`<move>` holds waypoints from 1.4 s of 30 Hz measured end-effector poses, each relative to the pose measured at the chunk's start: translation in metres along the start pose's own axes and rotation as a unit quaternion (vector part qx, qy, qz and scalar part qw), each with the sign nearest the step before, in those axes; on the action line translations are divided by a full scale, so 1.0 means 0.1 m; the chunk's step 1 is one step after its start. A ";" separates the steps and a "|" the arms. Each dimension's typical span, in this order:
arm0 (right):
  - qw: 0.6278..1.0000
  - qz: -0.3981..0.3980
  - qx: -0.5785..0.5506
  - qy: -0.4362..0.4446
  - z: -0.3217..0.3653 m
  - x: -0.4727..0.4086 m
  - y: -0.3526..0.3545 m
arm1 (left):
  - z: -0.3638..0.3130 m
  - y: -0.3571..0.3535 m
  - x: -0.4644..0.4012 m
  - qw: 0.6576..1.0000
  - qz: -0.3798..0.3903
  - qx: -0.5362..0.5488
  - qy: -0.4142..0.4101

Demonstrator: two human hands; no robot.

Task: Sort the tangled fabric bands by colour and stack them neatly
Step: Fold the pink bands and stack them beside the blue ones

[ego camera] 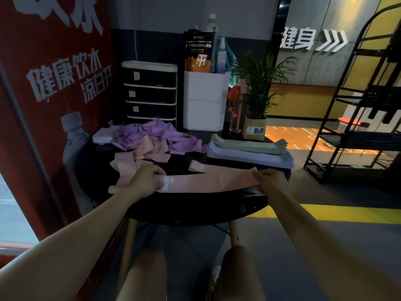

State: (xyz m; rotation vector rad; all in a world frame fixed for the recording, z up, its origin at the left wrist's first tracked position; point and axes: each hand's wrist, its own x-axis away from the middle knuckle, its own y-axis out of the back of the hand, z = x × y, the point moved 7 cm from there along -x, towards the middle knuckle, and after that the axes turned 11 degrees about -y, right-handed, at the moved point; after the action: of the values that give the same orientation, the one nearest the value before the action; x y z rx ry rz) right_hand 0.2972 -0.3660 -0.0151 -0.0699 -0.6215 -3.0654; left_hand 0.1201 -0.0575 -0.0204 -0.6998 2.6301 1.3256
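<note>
on the round dark surface [195,205], a pink band [206,180] is held flat and stretched, the left hand [145,179] clamped on one end, the right hand [270,177] on the other. behind it, loose pink bands [141,153] and purple bands [152,133] are heaped; green bands [249,144] are stacked on lavender bands [249,156].

A round dark worktop [195,211] carries bands and storage things.

At the front a pink band [208,180] lies flat and stretched across the worktop. Behind it, on the left, is a loose pink pile [143,153], and a tangled purple pile [152,133] just behind that. On the right lies a neat lilac stack [249,156] with a green stack [249,144] on top. At the back stand a drawer unit [149,92], a white bin [205,101] and a potted plant [256,127].
</note>
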 end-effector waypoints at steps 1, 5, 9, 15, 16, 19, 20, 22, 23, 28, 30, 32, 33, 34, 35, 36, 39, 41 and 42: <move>1.000 0.000 -0.008 -0.007 -0.04 0.00 -0.01 | 0.05 0.00 0.00 1.000 -0.014 -0.007 0.022; 0.999 0.020 -0.026 -0.036 -0.16 -0.03 -0.03 | 0.14 0.01 0.04 0.991 -0.046 -0.030 0.120; 0.998 0.035 -0.021 -0.038 -0.16 -0.03 -0.03 | 0.17 0.03 0.04 0.980 -0.056 -0.026 0.188; 0.999 0.038 0.002 -0.032 -0.14 -0.02 0.00 | 0.17 0.03 0.04 0.976 -0.051 -0.014 0.210; 0.999 0.036 0.000 -0.032 -0.14 -0.03 0.01 | 0.16 0.04 0.03 0.976 -0.059 0.006 0.210; 1.000 0.009 -0.002 -0.017 -0.11 -0.08 0.10 | 0.09 0.05 -0.09 0.970 -0.097 0.114 0.190; 1.000 -0.001 -0.004 -0.014 -0.11 -0.10 0.15 | 0.03 0.05 -0.15 0.965 -0.106 0.153 0.183; 1.000 -0.017 -0.008 -0.018 -0.10 -0.17 0.25 | -0.07 0.04 -0.30 0.951 -0.126 0.221 0.174; 0.999 -0.027 -0.011 -0.019 -0.10 -0.21 0.31 | -0.11 0.03 -0.39 0.946 -0.137 0.241 0.170; 0.996 -0.084 -0.035 -0.007 -0.04 -0.44 0.62 | -0.40 -0.16 -0.77 0.948 -0.143 0.248 0.135; 0.995 -0.091 -0.030 -0.012 -0.05 -0.53 0.70 | -0.47 -0.29 -0.89 0.955 -0.140 0.234 0.116; 0.995 -0.092 -0.022 -0.024 -0.08 -0.60 0.74 | -0.49 -0.41 -0.96 0.963 -0.140 0.206 0.103; 0.995 -0.092 -0.019 -0.028 -0.09 -0.63 0.75 | -0.48 -0.45 -0.98 0.967 -0.142 0.187 0.099; 0.995 -0.093 -0.011 -0.030 -0.11 -0.65 0.75 | -0.45 -0.50 -1.01 0.971 -0.141 0.170 0.097; 0.995 -0.095 -0.002 -0.032 -0.13 -0.67 0.75 | -0.42 -0.54 -1.03 0.973 -0.138 0.156 0.096; 0.995 -0.096 0.002 -0.035 -0.15 -0.68 0.73 | -0.38 -0.59 -1.06 0.976 -0.126 0.147 0.098; 0.994 -0.092 -0.022 -0.046 -0.25 -0.71 0.67 | -0.30 -0.67 -1.10 0.983 -0.108 0.113 0.095; 0.993 -0.096 -0.033 -0.056 -0.32 -0.74 0.62 | -0.25 -0.70 -1.12 0.986 -0.105 0.093 0.093; 0.993 -0.098 -0.028 -0.060 -0.34 -0.75 0.61 | -0.25 -0.71 -1.11 0.987 -0.104 0.086 0.093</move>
State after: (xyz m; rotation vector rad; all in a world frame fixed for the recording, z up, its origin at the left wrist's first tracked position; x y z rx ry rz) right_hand 0.3718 -0.4347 -0.0262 -0.2079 -0.5795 -3.2892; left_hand 0.2535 -0.0740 -0.0236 -1.0830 2.6781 1.0094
